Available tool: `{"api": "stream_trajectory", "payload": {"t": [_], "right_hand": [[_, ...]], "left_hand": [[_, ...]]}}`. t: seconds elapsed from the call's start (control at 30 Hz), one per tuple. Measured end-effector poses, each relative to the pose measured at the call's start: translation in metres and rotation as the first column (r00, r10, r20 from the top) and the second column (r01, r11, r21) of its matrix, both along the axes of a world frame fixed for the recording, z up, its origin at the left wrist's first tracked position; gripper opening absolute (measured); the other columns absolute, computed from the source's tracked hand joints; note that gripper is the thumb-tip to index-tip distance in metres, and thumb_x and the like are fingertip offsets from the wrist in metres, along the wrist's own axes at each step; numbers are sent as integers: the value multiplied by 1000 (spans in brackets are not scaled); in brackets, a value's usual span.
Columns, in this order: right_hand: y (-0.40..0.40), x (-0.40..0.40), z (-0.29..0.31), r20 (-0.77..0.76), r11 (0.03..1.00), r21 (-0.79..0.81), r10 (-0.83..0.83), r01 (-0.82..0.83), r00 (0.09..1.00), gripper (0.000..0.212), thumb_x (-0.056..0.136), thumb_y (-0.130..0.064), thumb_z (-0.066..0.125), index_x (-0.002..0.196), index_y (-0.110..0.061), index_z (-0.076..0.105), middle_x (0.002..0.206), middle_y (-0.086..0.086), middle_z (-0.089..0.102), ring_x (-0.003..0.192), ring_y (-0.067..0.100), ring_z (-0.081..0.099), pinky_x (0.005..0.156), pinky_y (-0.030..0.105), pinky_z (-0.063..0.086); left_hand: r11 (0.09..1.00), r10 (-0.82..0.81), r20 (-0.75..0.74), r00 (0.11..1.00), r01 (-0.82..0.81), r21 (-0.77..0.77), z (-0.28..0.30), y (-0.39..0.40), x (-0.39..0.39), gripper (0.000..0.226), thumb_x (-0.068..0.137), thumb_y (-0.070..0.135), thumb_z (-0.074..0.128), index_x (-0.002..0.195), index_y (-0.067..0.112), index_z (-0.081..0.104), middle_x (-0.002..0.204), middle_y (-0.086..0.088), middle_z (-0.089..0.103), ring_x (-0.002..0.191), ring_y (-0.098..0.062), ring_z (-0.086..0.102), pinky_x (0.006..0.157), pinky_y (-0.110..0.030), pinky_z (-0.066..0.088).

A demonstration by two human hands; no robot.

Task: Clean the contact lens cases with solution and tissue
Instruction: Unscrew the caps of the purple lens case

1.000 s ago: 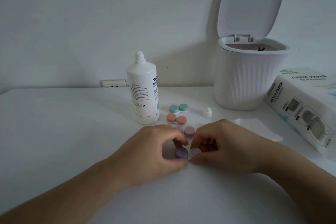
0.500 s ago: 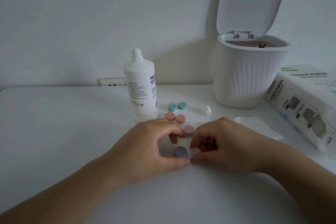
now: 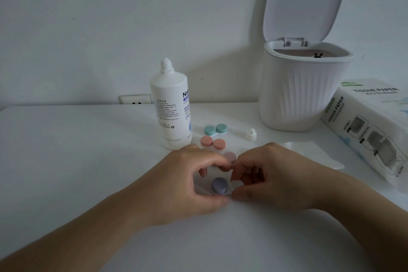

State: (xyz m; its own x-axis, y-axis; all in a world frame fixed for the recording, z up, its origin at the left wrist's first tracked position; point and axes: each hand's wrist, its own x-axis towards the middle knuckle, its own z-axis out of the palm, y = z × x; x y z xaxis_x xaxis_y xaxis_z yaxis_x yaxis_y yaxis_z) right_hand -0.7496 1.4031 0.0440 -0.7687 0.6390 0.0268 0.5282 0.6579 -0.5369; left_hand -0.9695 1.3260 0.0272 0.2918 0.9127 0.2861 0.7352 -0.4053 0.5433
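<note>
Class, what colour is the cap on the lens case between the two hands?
Purple-blue, on the cap between the hands, seen in the head view.

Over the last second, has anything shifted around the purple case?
Hardly. The left hand opened its arch a little: the forefinger lifted off the purple cap, leaving it in plain view. The right hand kept pinching the case's other, white cap. The bottle, green case, pink case, bin and tissue pack stayed put.

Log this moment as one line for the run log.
step: opening purple lens case | left hand: steadies the case | right hand: pinches its white cap | solution bottle: uncapped, upright | tissue: flat, untouched
</note>
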Motion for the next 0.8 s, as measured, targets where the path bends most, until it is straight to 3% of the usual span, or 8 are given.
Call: {"api": "stream_trajectory", "payload": {"t": [0.2, 0.27, 0.37, 0.47, 0.6, 0.67, 0.73, 0.8], "right_hand": [[0, 0, 0, -2, 1000, -1, -4, 4, 1000, 14, 75, -43, 80, 77, -40, 66, 75, -17, 65, 66, 0, 61, 59, 12, 45], [0, 0, 1, -4, 1000, -6, 5, -6, 1000, 15, 75, -42, 80, 76, -42, 65, 76, -20, 65, 66, -1, 61, 59, 11, 44], [-1, 0, 1, 2, 1000, -2, 11, -11, 1000, 15, 76, -42, 79, 76, -42, 65, 76, -20, 65, 66, -2, 61, 60, 10, 44], [0, 1, 1, 5, 1000, -2, 8, -8, 1000, 14, 76, -42, 79, 78, -40, 66, 77, -19, 66, 67, -2, 61, 61, 11, 45], [0, 3, 2, 23, 1000, 8, 15, -15, 1000, 14, 77, -45, 79, 79, -39, 66, 79, -20, 65, 69, -1, 61, 62, 12, 46], [1, 4, 1, 30, 1000, 16, 17, -17, 999, 15, 77, -46, 78, 83, -36, 68, 81, -19, 65, 70, 1, 61, 61, 13, 47], [1, 4, 0, 25, 1000, 13, 16, -17, 1000, 15, 77, -46, 78, 84, -36, 69, 81, -18, 65, 71, 1, 61, 62, 14, 48], [1, 5, 0, 20, 1000, 2, 10, -10, 1000, 15, 77, -46, 78, 86, -37, 69, 82, -19, 65, 72, 2, 62, 63, 15, 50]], "left_hand": [[999, 36, 16, 999, -36, 13, -2, 1, 0, 36, 73, 39, 76, 108, 43, 67, 95, 12, 68, 85, -14, 56, 73, -22, 46], [999, 33, 23, 999, -33, 22, -3, 2, 0, 31, 74, 37, 77, 105, 40, 70, 94, 15, 67, 85, -9, 57, 72, -20, 46], [999, -28, 116, 993, 24, 38, -2, 3, -1, 22, 83, 23, 80, 104, 28, 75, 95, 29, 62, 109, 13, 55, 79, -12, 44], [997, -72, 188, 979, 66, 37, -1, 5, -3, 16, 95, 24, 69, 110, 25, 75, 97, 17, 61, 130, 7, 51, 94, -25, 48], [993, -25, 190, 981, 3, 115, 6, 5, -3, 9, 89, 24, 75, 97, 22, 74, 89, 20, 67, 93, 20, 59, 72, -9, 44], [992, 68, 198, 978, -88, 94, 8, 4, -7, 18, 79, 23, 86, 87, 30, 71, 74, 28, 65, 68, 10, 57, 61, -8, 40], [982, 179, 166, 970, -186, 32, 8, 6, -15, 23, 72, 31, 89, 82, 34, 68, 62, 16, 61, 55, -5, 52, 55, -13, 39], [973, 231, 122, 965, -230, -21, 5, 8, -22, 23, 71, 36, 87, 84, 36, 68, 58, 5, 58, 51, -7, 49, 51, -14, 38]]}}
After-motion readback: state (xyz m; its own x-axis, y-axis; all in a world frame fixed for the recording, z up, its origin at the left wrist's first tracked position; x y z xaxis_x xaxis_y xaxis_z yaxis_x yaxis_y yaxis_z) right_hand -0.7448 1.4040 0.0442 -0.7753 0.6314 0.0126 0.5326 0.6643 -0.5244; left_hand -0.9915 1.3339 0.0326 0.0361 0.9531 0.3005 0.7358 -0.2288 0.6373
